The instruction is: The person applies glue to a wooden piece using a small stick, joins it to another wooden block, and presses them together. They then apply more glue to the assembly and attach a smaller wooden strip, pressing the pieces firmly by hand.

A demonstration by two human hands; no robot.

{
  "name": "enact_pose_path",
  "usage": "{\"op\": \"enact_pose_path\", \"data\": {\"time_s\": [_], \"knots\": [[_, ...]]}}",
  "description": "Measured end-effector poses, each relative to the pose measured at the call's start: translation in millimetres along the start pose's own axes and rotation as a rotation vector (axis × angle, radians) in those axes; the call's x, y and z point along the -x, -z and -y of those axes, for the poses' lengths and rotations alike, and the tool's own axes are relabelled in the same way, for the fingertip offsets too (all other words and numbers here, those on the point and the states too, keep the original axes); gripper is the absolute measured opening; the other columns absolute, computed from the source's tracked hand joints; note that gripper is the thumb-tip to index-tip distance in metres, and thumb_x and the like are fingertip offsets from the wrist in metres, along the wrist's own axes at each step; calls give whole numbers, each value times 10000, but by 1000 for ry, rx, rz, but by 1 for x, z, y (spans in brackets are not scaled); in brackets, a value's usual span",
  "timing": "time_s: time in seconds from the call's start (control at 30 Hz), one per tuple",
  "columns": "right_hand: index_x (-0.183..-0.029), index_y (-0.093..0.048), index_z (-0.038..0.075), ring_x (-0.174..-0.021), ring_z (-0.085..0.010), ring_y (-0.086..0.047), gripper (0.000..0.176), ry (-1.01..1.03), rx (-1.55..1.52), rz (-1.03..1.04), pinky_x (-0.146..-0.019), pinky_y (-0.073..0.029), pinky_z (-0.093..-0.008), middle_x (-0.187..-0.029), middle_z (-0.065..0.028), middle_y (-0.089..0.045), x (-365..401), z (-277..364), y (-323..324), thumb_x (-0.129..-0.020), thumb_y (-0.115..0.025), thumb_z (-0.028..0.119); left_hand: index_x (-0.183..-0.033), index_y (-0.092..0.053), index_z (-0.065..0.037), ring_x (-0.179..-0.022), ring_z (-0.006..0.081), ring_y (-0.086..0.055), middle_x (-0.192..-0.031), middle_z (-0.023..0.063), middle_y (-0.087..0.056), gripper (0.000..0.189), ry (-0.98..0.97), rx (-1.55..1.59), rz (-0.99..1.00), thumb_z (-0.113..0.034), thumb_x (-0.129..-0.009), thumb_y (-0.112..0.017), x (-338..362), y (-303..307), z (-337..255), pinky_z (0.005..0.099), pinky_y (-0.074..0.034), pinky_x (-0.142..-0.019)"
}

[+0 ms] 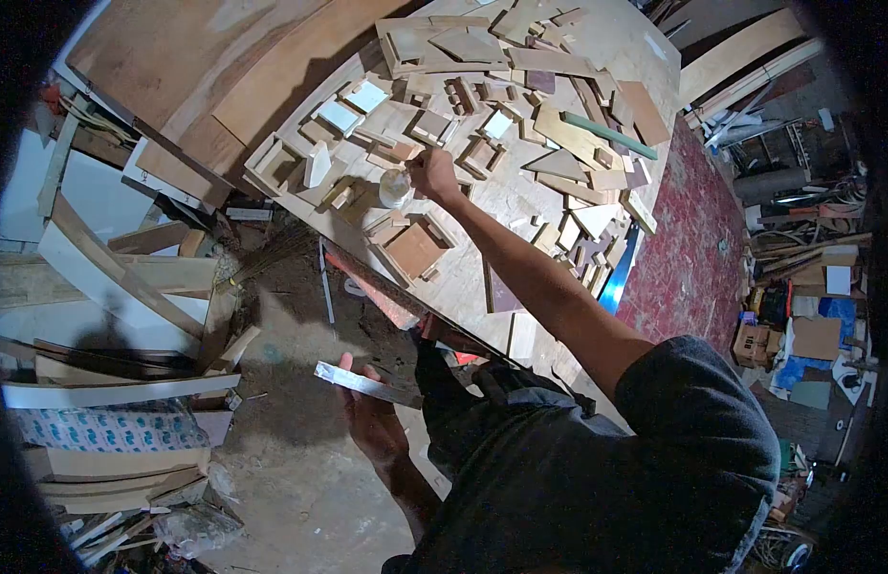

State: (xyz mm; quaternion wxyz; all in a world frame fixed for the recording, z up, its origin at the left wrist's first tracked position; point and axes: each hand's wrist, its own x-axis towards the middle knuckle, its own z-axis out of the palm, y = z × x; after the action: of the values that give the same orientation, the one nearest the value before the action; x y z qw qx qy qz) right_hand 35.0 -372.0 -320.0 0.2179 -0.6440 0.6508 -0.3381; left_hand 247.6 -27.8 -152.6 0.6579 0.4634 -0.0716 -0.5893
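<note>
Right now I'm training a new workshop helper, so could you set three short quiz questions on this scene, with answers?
1. What colour is the long strip lying among the wood pieces on the table?

2. True or false: the left hand holds a narrow piece above the tabletop.

3. Which of these is nearest to the right hand?
a) the cardboard boxes
b) the pale round container
c) the patterned blue-and-white bundle

Key: 1. Green. 2. False; it is held off to the side, beyond the table's edge. 3. b.
</note>
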Motion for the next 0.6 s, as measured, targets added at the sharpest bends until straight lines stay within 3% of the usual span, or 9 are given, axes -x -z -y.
{"op": "enact_pose_path", "data": {"time_s": [0.03,0.07,0.13,0.27,0.33,0.4,0.43,0.57,0.6], "knots": [[-656,-668,-53,-600,-395,-652,253,-50,-82,-28,-596,-520,-455,-636,-253,-623,0,0,2,-781,-701,165,-1475,-312,27,-904,142,-558,-1051,80,-539,559,-5,15,28,-240,-1023,-504,1,2,2,272,-470,-806],[-656,-668,-53,-600,-395,-652,253,-48,-84,-31,-596,-520,-455,-636,-253,-623,2,-1,6,-781,-701,165,-1475,-312,27,-904,142,-558,-1051,80,-539,559,-8,15,31,-240,-1023,-504,2,4,3,272,-470,-806],[-780,-703,-68,-524,-196,-671,170,-128,-134,13,-491,-526,-352,-602,-146,-663,9,7,26,-811,-688,98,-1478,-302,27,-917,147,-555,-1074,88,-532,566,-24,39,93,-251,-1026,-498,4,3,3,285,-469,-814],[-813,-696,-99,-544,-179,-680,173,-61,-161,24,-481,-547,-318,-642,-139,-681,20,-6,50,-847,-681,70,-1493,-291,5,-900,122,-499,-1028,43,-499,645,-9,-7,73,-315,-999,-556,14,-16,0,277,-430,-819],[-818,-690,-112,-545,-176,-679,207,-133,-227,29,-480,-547,-319,-649,-138,-682,36,9,81,-872,-676,87,-1492,-286,12,-1014,160,-536,-1200,117,-527,561,-2,0,199,-214,-1023,-493,15,-17,4,338,-465,-881],[-821,-676,-124,-555,-168,-673,291,-222,-409,34,-481,-547,-305,-691,-132,-685,50,3,100,-935,-658,143,-1500,-276,3,-1055,163,-534,-1303,113,-500,569,-22,5,219,-213,-1022,-496,16,-27,10,337,-461,-901],[-831,-678,-100,-570,-165,-670,277,-307,-615,97,-501,-551,-293,-723,-120,-684,67,17,128,-940,-662,154,-1509,-266,-6,-1095,165,-533,-1407,109,-473,579,-37,16,230,-211,-1021,-500,17,-35,14,335,-457,-921],[-919,-664,-51,-687,-159,-672,221,-324,-944,236,-616,-563,-296,-811,-97,-674,138,45,226,-961,-640,165,-1479,-362,-14,-1139,165,-538,-1483,87,-446,540,51,-108,271,-240,-1015,-523,29,-67,17,330,-460,-944],[-942,-662,-77,-655,-172,-674,218,-328,-964,195,-594,-556,-290,-802,-122,-682,158,62,253,-955,-645,140,-1452,-405,6,-1080,152,-556,-1369,80,-532,519,21,-120,227,-249,-1015,-524,38,-88,18,327,-463,-929]]}}
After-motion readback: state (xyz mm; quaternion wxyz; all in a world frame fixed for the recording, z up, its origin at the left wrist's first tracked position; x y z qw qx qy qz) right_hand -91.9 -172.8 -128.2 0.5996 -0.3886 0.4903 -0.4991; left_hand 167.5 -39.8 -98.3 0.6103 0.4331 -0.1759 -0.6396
